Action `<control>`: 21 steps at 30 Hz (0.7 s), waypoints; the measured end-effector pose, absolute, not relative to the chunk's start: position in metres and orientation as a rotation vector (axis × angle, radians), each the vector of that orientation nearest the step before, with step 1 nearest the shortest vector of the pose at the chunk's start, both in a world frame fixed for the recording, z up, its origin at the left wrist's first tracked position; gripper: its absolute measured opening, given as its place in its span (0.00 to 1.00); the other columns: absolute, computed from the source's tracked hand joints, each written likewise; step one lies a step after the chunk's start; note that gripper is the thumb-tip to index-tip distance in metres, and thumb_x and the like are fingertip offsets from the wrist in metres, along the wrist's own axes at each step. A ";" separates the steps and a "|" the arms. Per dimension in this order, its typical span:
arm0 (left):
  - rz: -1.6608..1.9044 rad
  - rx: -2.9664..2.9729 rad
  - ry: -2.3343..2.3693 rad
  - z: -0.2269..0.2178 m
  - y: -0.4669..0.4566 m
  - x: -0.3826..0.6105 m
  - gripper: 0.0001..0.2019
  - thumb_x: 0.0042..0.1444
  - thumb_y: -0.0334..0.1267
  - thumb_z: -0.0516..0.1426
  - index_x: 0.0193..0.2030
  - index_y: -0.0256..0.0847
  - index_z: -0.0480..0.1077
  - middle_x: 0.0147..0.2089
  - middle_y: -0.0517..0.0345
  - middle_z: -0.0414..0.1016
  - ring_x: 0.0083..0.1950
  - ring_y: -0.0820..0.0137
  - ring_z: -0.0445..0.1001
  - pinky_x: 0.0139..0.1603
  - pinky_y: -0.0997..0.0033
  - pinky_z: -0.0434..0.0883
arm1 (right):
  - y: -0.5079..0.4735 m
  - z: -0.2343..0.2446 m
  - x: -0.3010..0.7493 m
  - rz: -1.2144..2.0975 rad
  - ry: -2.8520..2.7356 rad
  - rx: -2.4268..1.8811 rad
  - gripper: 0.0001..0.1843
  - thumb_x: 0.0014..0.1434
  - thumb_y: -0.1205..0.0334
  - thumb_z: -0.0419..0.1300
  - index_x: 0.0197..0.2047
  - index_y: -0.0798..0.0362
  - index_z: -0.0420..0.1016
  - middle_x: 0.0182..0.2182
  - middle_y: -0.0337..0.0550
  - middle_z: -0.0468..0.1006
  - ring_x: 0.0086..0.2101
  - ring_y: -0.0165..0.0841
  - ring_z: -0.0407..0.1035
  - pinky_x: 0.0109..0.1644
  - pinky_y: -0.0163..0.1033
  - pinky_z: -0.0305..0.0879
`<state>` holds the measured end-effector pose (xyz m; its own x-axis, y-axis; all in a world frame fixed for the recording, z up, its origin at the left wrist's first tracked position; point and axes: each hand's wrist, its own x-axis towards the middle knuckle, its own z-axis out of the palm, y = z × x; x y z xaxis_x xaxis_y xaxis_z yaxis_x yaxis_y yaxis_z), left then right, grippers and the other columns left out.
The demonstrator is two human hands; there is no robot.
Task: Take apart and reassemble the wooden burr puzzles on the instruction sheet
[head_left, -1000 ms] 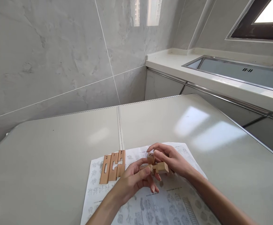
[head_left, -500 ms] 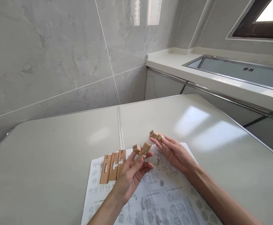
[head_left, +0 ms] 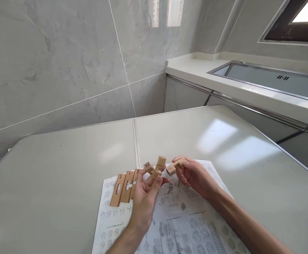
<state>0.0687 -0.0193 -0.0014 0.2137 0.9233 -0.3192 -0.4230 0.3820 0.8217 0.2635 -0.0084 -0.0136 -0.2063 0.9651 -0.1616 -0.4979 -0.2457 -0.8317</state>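
Joined wooden puzzle pieces (head_left: pixel 160 163), one with a "2" on its end, are pinched between the thumb and fingers of my left hand (head_left: pixel 146 199). They stick up above the fingertips at crossing angles. My right hand (head_left: pixel 196 176) is closed on a notched wooden puzzle piece (head_left: pixel 171 169), its free end pointing left toward the joined pieces, a small gap apart. Left of my left hand lie flat wooden pieces with cut-outs, marked "2" (head_left: pixel 117 190), "1" (head_left: pixel 127 185) and "3" (head_left: pixel 136 174); the last is partly hidden by my left hand.
Under my hands a printed sheet (head_left: pixel 175 225) with small diagrams lies on a pale table (head_left: pixel 64 183) with a seam (head_left: pixel 136 141). Behind it rises a grey tiled wall (head_left: pixel 77 63). A counter with a sink (head_left: pixel 265 79) stands at the right.
My right hand has turned its wooden piece and lowered it, so its end now points left. My left hand has tilted the joined pieces slightly and moved a little left.
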 end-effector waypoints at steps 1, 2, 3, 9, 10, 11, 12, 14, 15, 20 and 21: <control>1.030 0.680 0.934 -0.001 -0.020 0.070 0.27 0.59 0.43 0.69 0.61 0.46 0.65 0.57 0.52 0.82 0.47 0.67 0.83 0.60 0.63 0.74 | -0.009 -0.014 0.264 1.698 -0.802 -0.860 0.15 0.68 0.50 0.63 0.48 0.53 0.79 0.26 0.36 0.71 0.21 0.26 0.60 0.25 0.34 0.59; 1.025 0.698 0.945 0.000 -0.021 0.071 0.26 0.59 0.43 0.69 0.61 0.46 0.65 0.56 0.52 0.83 0.48 0.66 0.83 0.60 0.63 0.74 | -0.010 -0.015 0.264 1.707 -0.829 -0.868 0.15 0.67 0.51 0.64 0.49 0.53 0.79 0.25 0.36 0.72 0.22 0.27 0.63 0.26 0.34 0.61; 1.022 0.715 0.955 0.000 -0.021 0.071 0.26 0.60 0.43 0.69 0.60 0.46 0.65 0.55 0.52 0.83 0.50 0.66 0.83 0.60 0.63 0.73 | -0.011 -0.015 0.264 1.712 -0.865 -0.877 0.15 0.68 0.52 0.64 0.51 0.53 0.78 0.25 0.36 0.74 0.22 0.28 0.65 0.27 0.34 0.62; 1.011 0.734 0.978 0.002 -0.021 0.071 0.24 0.61 0.45 0.68 0.59 0.44 0.65 0.49 0.52 0.85 0.51 0.62 0.83 0.57 0.63 0.75 | -0.013 -0.013 0.262 1.659 -1.030 -0.865 0.16 0.68 0.52 0.65 0.53 0.51 0.73 0.25 0.39 0.80 0.25 0.32 0.74 0.26 0.35 0.68; 1.015 0.726 0.975 0.002 -0.021 0.071 0.23 0.61 0.45 0.68 0.58 0.44 0.66 0.48 0.52 0.85 0.51 0.62 0.83 0.58 0.62 0.75 | -0.013 -0.013 0.261 1.646 -1.037 -0.857 0.15 0.68 0.53 0.66 0.52 0.52 0.74 0.26 0.39 0.81 0.25 0.32 0.75 0.28 0.35 0.70; 1.019 0.722 0.970 0.003 -0.021 0.071 0.22 0.61 0.45 0.68 0.57 0.44 0.66 0.48 0.52 0.85 0.51 0.62 0.83 0.58 0.62 0.75 | -0.013 -0.013 0.261 1.634 -1.041 -0.851 0.14 0.67 0.54 0.66 0.51 0.52 0.75 0.26 0.39 0.81 0.25 0.32 0.76 0.29 0.36 0.72; 1.018 0.721 0.965 0.003 -0.021 0.071 0.21 0.61 0.44 0.67 0.56 0.43 0.66 0.48 0.52 0.85 0.52 0.62 0.83 0.58 0.61 0.75 | -0.013 -0.013 0.261 1.623 -1.043 -0.849 0.14 0.67 0.55 0.67 0.51 0.52 0.76 0.26 0.39 0.81 0.26 0.32 0.76 0.31 0.37 0.73; 1.003 0.729 0.949 0.004 -0.021 0.071 0.19 0.63 0.44 0.66 0.55 0.43 0.66 0.49 0.52 0.85 0.52 0.61 0.83 0.59 0.61 0.75 | -0.013 -0.013 0.261 1.606 -1.048 -0.852 0.13 0.65 0.57 0.69 0.51 0.50 0.79 0.30 0.41 0.82 0.27 0.32 0.78 0.35 0.39 0.76; 0.993 0.736 0.935 0.005 -0.021 0.072 0.19 0.63 0.44 0.66 0.55 0.43 0.66 0.49 0.51 0.85 0.52 0.61 0.83 0.59 0.60 0.75 | -0.013 -0.013 0.261 1.593 -1.054 -0.854 0.13 0.64 0.58 0.70 0.51 0.50 0.80 0.34 0.42 0.83 0.28 0.32 0.78 0.36 0.40 0.77; 0.961 0.804 0.866 0.008 -0.022 0.074 0.19 0.63 0.43 0.66 0.56 0.43 0.65 0.48 0.49 0.85 0.53 0.58 0.83 0.58 0.55 0.75 | -0.014 -0.011 0.259 1.523 -1.089 -0.848 0.10 0.62 0.59 0.71 0.47 0.47 0.83 0.45 0.43 0.78 0.30 0.30 0.77 0.35 0.40 0.77; 0.953 0.817 0.878 0.008 -0.022 0.074 0.19 0.63 0.43 0.66 0.55 0.42 0.65 0.48 0.49 0.86 0.52 0.57 0.84 0.58 0.55 0.76 | -0.014 -0.010 0.258 1.517 -1.080 -0.849 0.10 0.62 0.59 0.71 0.47 0.47 0.83 0.41 0.41 0.77 0.31 0.31 0.77 0.35 0.39 0.77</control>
<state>0.0744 -0.0222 0.0080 0.3124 0.9156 -0.2533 -0.3280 0.3542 0.8758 0.2578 -0.0137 -0.0100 -0.2071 0.9781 0.0211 -0.3395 -0.0516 -0.9392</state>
